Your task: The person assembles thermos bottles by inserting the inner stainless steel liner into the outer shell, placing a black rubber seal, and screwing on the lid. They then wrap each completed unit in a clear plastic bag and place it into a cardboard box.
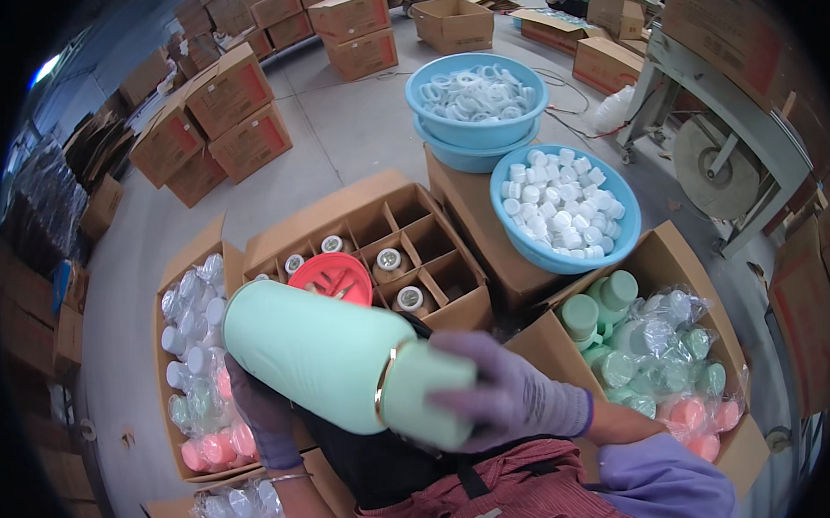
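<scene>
A large mint-green thermos flask (312,342) lies slantwise in front of me, its base toward the far left. A shiny gold ring circles it below a mint-green cup lid (425,393). My left hand (259,405), in a purple-grey glove, holds the body from the left and below; the flask hides part of its fingers. Around the lid, the gloved fingers of my right hand (513,384) are closed, somewhat smeared by motion. Just beyond the flask, a red round dish (332,274) with small pieces in it rests on a divided carton (473,307).
Silvery-topped bottles (411,299) stand in several carton compartments. Bagged white, green and pink lids fill a left box (178,445) and a right box (729,338). Blue basins hold white caps (561,206) and clear rings (477,94). A grey machine stand (749,68) is at right.
</scene>
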